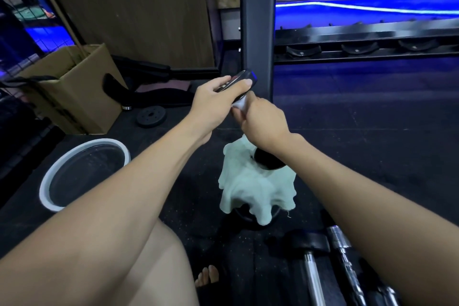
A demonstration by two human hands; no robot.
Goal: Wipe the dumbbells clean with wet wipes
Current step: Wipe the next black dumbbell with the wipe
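A dark weight plate sits near the middle of the frame, held on edge. The left hand wraps its fingers and thumb around it. Just below, the right hand pinches a wet wipe against its lower edge. A pale cloth lies draped underneath.

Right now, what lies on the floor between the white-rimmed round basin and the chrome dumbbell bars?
In the head view, a pale green cloth draped over a dark round object; otherwise bare black rubber floor.
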